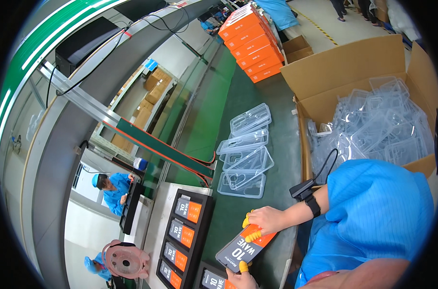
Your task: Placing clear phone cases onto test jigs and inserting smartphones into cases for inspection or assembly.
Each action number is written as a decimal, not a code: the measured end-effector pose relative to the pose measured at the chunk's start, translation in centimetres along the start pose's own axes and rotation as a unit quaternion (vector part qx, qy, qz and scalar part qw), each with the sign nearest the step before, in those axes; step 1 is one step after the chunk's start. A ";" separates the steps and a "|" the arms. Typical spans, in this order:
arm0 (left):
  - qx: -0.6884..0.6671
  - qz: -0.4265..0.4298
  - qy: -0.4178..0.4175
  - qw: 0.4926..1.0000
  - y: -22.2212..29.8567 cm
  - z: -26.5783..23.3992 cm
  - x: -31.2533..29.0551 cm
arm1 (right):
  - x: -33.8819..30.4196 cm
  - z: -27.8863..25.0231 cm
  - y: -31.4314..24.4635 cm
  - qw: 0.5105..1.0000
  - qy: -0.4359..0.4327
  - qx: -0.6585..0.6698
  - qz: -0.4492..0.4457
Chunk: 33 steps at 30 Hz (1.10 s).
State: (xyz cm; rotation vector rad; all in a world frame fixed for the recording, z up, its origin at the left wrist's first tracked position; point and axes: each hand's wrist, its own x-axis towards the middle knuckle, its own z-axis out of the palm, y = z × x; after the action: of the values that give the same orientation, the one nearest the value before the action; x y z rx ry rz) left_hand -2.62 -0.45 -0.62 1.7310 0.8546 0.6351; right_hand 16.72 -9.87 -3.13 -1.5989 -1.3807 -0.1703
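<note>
Both hands hold a flat, phone-sized piece (pixel 242 247) with a grey and orange printed face, tilted above the green work surface (pixel 277 183). My right hand (pixel 267 220) grips its orange end, with yellow finger cots on the fingers and a black band on the wrist. At the lower edge, my left hand (pixel 243 278) pinches the grey end; much of this hand is cut off. Beside them, a black tray (pixel 205 212) carries several similar grey-and-orange pieces in its slots. Another such piece (pixel 213 278) lies in a second dark tray, partly out of view.
Several clear plastic shells (pixel 245 164) lie overlapping ahead. A cardboard carton (pixel 344 55) full of clear shells (pixel 373 123) stands at the right. Orange boxes (pixel 252 45) are stacked at the far end. A pink fan (pixel 126 260) and a co-worker in blue (pixel 114 190) are across the line.
</note>
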 end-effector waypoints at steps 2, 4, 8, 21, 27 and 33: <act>0.026 0.001 0.006 1.000 0.6 0.0 -0.1 | 0.4 0.0 -0.3 1.000 0.007 0.007 -0.004; 0.051 0.001 0.012 0.999 1.2 0.0 -0.1 | 0.8 0.0 -0.2 0.998 0.034 -0.006 -0.046; 0.097 -0.010 0.019 0.995 1.8 0.2 -0.3 | 0.6 -0.3 -0.5 0.997 0.047 -0.029 -0.049; -0.053 0.032 -0.023 0.998 -4.0 -0.5 1.0 | 0.9 -0.5 -0.6 0.990 -0.010 0.105 0.093; 0.044 0.119 -0.192 0.973 -1.0 4.0 -1.0 | 0.5 0.1 -0.8 0.921 -0.090 0.310 0.216; 0.255 0.121 -0.072 0.957 -0.1 5.2 -0.8 | 0.2 0.8 -0.1 0.895 -0.095 0.378 0.216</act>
State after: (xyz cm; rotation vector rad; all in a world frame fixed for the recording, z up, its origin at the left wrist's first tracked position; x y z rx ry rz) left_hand 0.86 -4.07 -2.33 2.3456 0.7497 0.4592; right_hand 16.37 -9.14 -3.38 -1.2143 -0.9990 0.7285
